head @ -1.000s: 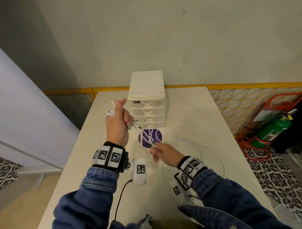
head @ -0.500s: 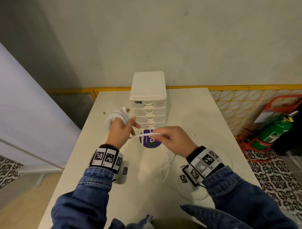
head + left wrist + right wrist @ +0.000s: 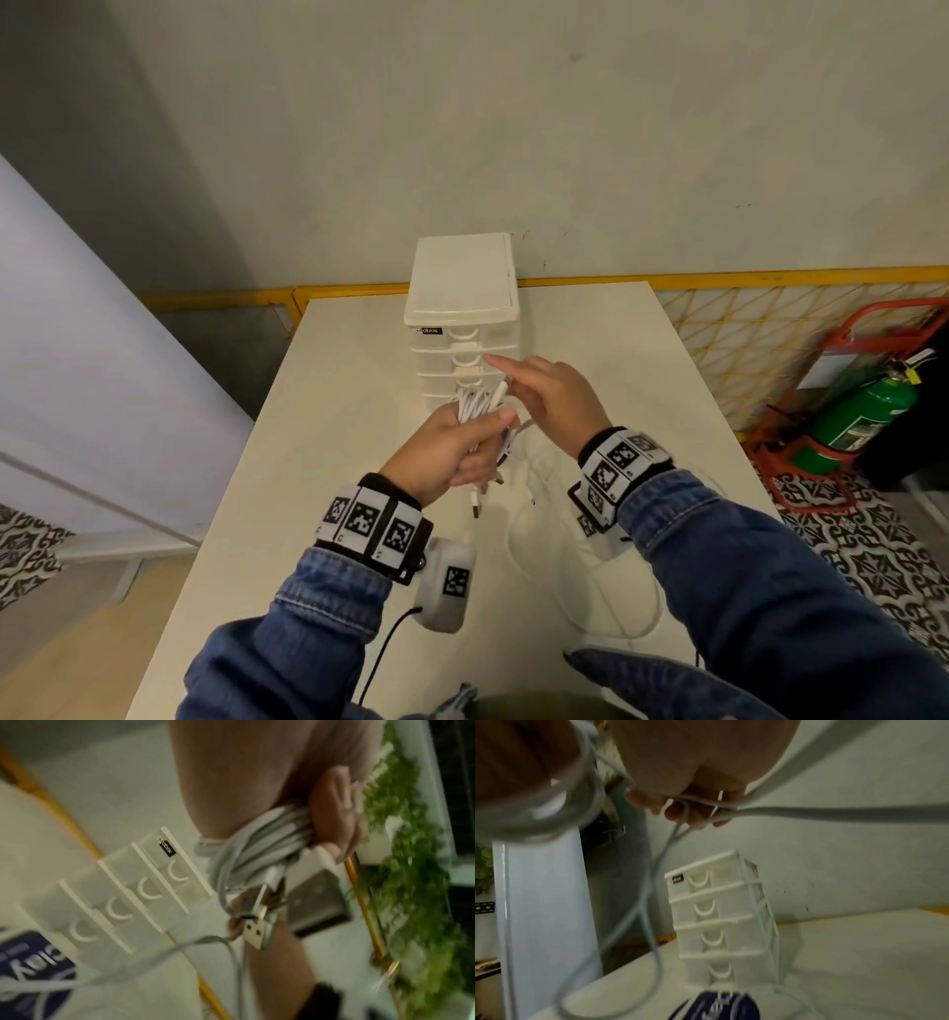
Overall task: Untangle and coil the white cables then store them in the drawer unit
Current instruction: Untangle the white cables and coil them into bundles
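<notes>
My left hand (image 3: 475, 437) grips a coiled bundle of white cable (image 3: 473, 404) just in front of the white drawer unit (image 3: 462, 318). The left wrist view shows the fingers (image 3: 334, 817) curled round the coil (image 3: 257, 845), with a USB plug (image 3: 254, 927) hanging below it. My right hand (image 3: 513, 383) is right beside the coil, index finger stretched toward the drawers. The right wrist view shows thin cable strands (image 3: 693, 809) caught in its curled fingers. More loose white cable (image 3: 534, 519) lies on the table. All drawers look closed.
The white table (image 3: 334, 411) ends at a yellow railing (image 3: 770, 280) behind. A purple round sticker (image 3: 718, 1008) lies in front of the drawer unit. A green fire extinguisher (image 3: 868, 416) stands on the floor to the right. A pale panel (image 3: 77, 360) runs along the left.
My left hand has carried the coil rightward to the drawer front. My right hand has risen from the table and come up against the coil, bringing the cable's tail with it.
</notes>
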